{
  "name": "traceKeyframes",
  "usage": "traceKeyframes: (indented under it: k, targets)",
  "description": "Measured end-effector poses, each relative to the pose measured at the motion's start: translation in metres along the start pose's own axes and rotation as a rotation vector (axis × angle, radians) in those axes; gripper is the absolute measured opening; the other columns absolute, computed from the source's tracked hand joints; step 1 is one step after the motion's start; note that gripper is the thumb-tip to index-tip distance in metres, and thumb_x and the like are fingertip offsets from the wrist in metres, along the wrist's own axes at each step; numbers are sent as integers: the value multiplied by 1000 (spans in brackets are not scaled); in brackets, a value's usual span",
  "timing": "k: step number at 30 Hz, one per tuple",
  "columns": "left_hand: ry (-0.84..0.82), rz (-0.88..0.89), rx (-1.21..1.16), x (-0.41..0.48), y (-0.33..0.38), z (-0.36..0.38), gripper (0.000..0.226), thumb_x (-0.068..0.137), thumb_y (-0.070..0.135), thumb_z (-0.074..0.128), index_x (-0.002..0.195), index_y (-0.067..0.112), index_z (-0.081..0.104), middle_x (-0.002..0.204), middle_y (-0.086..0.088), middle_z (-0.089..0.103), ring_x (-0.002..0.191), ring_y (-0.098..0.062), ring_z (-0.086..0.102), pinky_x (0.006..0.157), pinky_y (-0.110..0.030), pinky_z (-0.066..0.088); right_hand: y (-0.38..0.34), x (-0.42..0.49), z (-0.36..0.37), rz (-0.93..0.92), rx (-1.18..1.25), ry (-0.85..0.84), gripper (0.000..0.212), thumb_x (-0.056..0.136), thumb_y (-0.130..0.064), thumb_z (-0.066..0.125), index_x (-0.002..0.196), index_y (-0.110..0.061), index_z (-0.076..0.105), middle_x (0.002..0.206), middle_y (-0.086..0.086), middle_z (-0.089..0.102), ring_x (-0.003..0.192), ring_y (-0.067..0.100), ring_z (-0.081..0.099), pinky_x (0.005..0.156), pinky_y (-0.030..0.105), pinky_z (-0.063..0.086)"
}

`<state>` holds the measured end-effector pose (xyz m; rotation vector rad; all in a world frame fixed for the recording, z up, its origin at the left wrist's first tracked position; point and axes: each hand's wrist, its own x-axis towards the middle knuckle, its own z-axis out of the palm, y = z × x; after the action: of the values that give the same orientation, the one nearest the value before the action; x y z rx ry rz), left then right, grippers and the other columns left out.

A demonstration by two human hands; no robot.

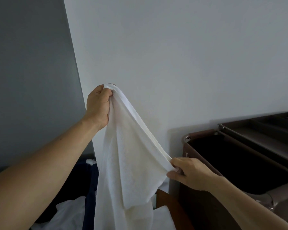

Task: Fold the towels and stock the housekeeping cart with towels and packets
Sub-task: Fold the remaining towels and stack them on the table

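Left hand (98, 107) is up high in front of the pale wall, fingers curled tight round one bunched corner of the white towel (126, 163). Right hand (193, 175) sits lower and to the right, pinching the same hemmed edge between thumb and fingers, just beside the near left corner of the housekeeping cart (194, 213). From my end of the link I read this as finding the edge before the first fold. The towel hangs in the air between both grips, its hem running taut on a slant from one hand to the other. The rest droops over a heap of white linen (70, 211) and some dark blue cloth (90, 193) at the bottom of the view. To do it well I would slide the right pinch along the hem to the true corner, then bring both hands level and apart so the cloth hangs flat and square. The flap below the right hand looks doubled over and wants shaking out first. I would hold the hem lightly taut, not stretched, and keep the tail out of the cart's dark open bag (239, 166). I see no packets; the divided tray (256, 131) tops the cart at the right.
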<state>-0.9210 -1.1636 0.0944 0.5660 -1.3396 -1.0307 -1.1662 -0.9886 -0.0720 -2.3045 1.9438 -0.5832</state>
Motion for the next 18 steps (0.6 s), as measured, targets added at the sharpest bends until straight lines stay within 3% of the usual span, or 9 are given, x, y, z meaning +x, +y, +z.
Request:
traceKeyframes:
  k: [3,5,7,9,14,18]
  targets:
    - [48,-2,-15,2,3,-3,28,79,10,48,56,25,56,59,8,48,54,-9,44,49,-18,37,-2,3,-10,-111,-17,6,39,91,-64,44,122,-46,58,104,-39,49,84,-11,55,83,7,44]
    - [36,-14,-31,2,5,-3,13,76,13,49,65,19,52,65,1,45,59,-13,43,52,-22,36,-7,7,-9,-109,-29,-44,51,91,-65,41,136,-44,51,122,-31,53,90,-10,56,88,6,43]
    - [-4,-15,-41,0,5,-2,7,74,14,49,74,15,56,72,-5,47,65,-16,45,54,-24,38,-12,10,-6,-42,-7,-145,50,95,-62,40,138,-39,51,123,-24,57,100,-1,60,96,14,45]
    - [-36,-8,-49,-2,5,-3,16,75,14,50,77,16,65,74,-4,55,66,-16,51,53,-22,43,-15,12,-5,3,21,-204,48,97,-61,36,134,-35,54,116,-24,57,104,5,61,99,23,47]
    - [-12,-26,-34,3,-1,-17,23,73,15,51,73,25,72,71,3,63,64,-13,57,54,-23,47,-15,12,-16,9,-62,-146,33,100,-52,43,109,-28,63,80,-28,50,79,-3,57,76,7,40]
    - [96,-19,25,8,-9,-39,18,68,17,53,67,25,69,64,6,60,60,-10,53,54,-22,42,1,9,-43,82,-61,38,28,95,-51,55,83,-27,65,71,-12,57,65,1,55,60,12,40]
